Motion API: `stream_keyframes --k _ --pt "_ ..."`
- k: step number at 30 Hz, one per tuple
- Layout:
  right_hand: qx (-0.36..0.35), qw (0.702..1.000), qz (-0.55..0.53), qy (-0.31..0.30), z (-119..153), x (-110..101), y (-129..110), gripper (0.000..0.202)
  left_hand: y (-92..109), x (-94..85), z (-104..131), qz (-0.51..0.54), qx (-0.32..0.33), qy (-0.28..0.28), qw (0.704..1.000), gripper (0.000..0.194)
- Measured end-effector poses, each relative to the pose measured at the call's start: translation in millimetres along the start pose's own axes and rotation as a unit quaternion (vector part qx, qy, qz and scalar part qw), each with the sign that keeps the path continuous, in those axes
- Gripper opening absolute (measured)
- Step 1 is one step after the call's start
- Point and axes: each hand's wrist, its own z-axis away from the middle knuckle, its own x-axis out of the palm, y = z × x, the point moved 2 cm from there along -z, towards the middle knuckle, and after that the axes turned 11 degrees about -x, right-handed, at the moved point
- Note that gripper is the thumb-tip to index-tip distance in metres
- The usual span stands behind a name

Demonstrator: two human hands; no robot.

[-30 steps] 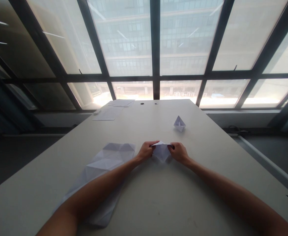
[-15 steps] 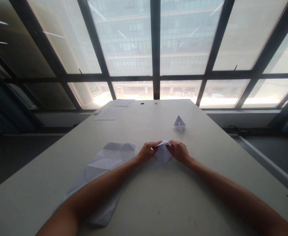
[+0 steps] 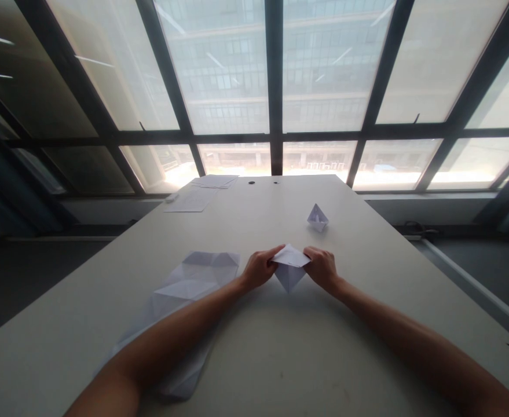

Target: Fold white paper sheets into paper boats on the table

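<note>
Between my two hands is a folded piece of white paper (image 3: 289,274), its upper flap tilted toward me and its lower part coming to a point. My left hand (image 3: 260,267) pinches the left corner, thumb on top. On the opposite corner, my right hand (image 3: 322,267) is closed, its fingertips partly hidden behind the paper. Just beyond my right hand stands a small folded paper boat (image 3: 317,219). A large creased sheet of white paper (image 3: 193,281) lies to the left, partly covered by my left forearm.
The white table (image 3: 271,353) stretches away toward a wall of windows (image 3: 232,69). Flat paper sheets (image 3: 190,201) rest at its far left, beside a small white object (image 3: 171,198). Two dark holes show near the far edge.
My hands have moved slightly apart, the right one outward. The paper between them has opened wider, and its upper flap now shows a broad flat face.
</note>
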Motion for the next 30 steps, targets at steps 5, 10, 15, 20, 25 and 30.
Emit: stream_keyframes --k 5,10,15,20,25,30 --pt "-0.05 0.998 0.037 0.016 -0.3 -3.3 -1.0 0.017 1.1 -2.0 -0.4 0.018 -0.011 -0.049 0.999 0.07" --pt "-0.102 0.991 0.074 0.036 -1.7 -5.5 0.5 0.014 -1.8 -4.5 -2.7 0.205 -0.024 -0.192 0.959 0.088" --pt "-0.178 0.98 0.064 0.06 -1.2 -6.2 -2.3 0.03 -7.6 1.2 -8.7 0.436 -0.163 -0.214 0.859 0.093" --pt "-0.283 0.958 0.038 0.025 -0.3 -3.5 -14.9 0.035 -4.8 5.8 -9.9 0.471 -0.276 -0.219 0.809 0.074" --pt "-0.307 0.951 0.034 -0.009 1.5 -1.9 -21.7 0.038 -3.7 0.7 -8.5 0.445 -0.322 -0.21 0.809 0.054" --pt "-0.289 0.956 0.022 -0.045 2.8 -0.9 -17.3 0.039 -9.0 2.2 -11.0 0.464 -0.334 -0.191 0.798 0.038"
